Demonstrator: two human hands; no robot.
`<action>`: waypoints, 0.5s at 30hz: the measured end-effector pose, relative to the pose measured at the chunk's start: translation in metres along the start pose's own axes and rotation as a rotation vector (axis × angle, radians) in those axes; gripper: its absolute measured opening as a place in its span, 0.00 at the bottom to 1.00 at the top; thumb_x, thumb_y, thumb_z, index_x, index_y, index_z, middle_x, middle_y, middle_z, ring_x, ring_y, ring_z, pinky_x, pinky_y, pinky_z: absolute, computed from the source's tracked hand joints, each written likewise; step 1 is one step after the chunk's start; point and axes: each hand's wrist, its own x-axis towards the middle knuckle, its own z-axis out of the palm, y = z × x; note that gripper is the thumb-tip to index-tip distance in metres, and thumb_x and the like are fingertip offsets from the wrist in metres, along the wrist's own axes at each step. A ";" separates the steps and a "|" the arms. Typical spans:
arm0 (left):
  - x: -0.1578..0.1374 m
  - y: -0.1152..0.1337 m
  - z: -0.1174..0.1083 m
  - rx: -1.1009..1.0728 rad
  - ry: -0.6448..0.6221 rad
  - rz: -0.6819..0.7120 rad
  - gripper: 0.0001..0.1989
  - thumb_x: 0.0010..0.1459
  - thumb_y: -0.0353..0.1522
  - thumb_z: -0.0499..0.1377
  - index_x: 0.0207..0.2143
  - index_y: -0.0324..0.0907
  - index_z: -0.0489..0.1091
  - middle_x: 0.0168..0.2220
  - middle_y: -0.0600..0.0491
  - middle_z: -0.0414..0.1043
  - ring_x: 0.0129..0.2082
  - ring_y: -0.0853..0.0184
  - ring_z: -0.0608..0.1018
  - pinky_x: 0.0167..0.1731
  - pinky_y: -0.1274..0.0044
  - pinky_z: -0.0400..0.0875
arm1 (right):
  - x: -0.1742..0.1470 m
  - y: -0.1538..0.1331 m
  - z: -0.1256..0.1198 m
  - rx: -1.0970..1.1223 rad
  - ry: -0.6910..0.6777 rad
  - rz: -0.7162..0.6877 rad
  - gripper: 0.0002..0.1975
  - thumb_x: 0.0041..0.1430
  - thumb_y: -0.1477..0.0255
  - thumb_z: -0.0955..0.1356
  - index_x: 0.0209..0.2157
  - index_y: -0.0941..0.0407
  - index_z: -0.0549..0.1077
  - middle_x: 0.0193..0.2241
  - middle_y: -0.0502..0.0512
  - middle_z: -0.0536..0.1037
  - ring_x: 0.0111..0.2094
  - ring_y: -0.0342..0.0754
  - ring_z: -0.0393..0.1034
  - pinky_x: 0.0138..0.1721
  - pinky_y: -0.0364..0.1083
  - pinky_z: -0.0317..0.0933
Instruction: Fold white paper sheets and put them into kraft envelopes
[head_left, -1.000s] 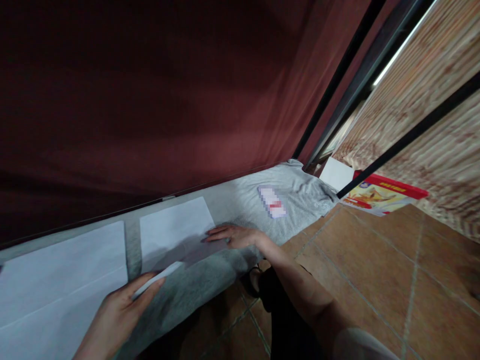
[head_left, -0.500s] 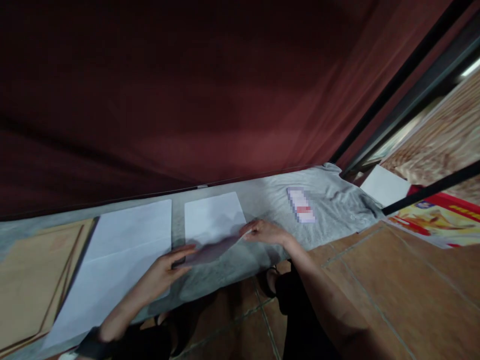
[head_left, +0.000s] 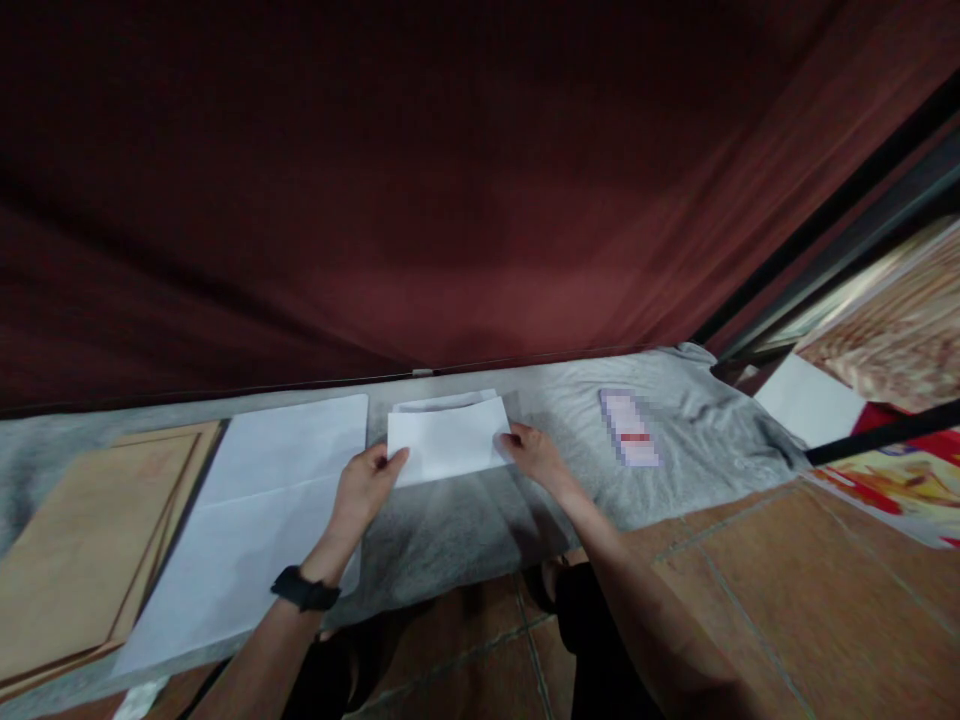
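A white sheet of paper (head_left: 450,438), doubled over with its near part lifted toward the far edge, lies over the grey cloth in front of me. My left hand (head_left: 369,478) pinches its left side between thumb and fingers. At its right side my right hand (head_left: 531,452) grips the paper the same way. A strip of the paper's far part shows behind the upper edge. Left of it, larger white sheets (head_left: 277,500) with a crease across them lie flat, partly under my left forearm.
Brown envelopes (head_left: 97,540) are stacked at the far left. A blurred-out, pale purple flat object (head_left: 630,428) lies on the grey cloth (head_left: 697,430) to the right. A dark red curtain (head_left: 450,200) hangs behind. Tiled floor (head_left: 750,560) and a colourful printed box (head_left: 892,470) are at the right.
Both hands have carried the paper's near edge up and away from me, folding it over the far part. The view has shifted slightly.
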 end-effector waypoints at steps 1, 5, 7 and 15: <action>0.002 0.002 0.002 0.080 0.015 0.004 0.20 0.55 0.50 0.55 0.24 0.43 0.70 0.21 0.55 0.69 0.25 0.67 0.70 0.27 0.77 0.61 | 0.001 -0.002 0.001 -0.037 0.011 0.022 0.16 0.71 0.66 0.62 0.45 0.56 0.79 0.38 0.57 0.83 0.39 0.48 0.78 0.37 0.41 0.62; 0.005 0.017 0.005 0.374 0.026 -0.067 0.18 0.62 0.46 0.52 0.28 0.45 0.69 0.25 0.53 0.73 0.28 0.64 0.75 0.28 0.76 0.59 | 0.002 -0.011 0.004 -0.140 0.041 0.096 0.16 0.71 0.66 0.61 0.46 0.55 0.79 0.40 0.60 0.84 0.42 0.51 0.79 0.39 0.43 0.65; 0.006 0.026 0.005 0.472 0.024 -0.099 0.17 0.64 0.45 0.51 0.31 0.45 0.71 0.29 0.51 0.76 0.31 0.62 0.77 0.28 0.76 0.59 | 0.003 -0.015 0.004 -0.168 0.052 0.120 0.17 0.72 0.65 0.61 0.47 0.54 0.79 0.40 0.61 0.84 0.43 0.53 0.79 0.40 0.44 0.66; 0.011 0.040 0.013 0.610 0.020 -0.189 0.20 0.68 0.44 0.47 0.47 0.43 0.74 0.41 0.42 0.81 0.41 0.55 0.81 0.35 0.72 0.68 | 0.011 -0.029 0.008 -0.247 0.114 0.150 0.18 0.73 0.64 0.60 0.50 0.56 0.77 0.40 0.64 0.84 0.42 0.55 0.81 0.41 0.47 0.68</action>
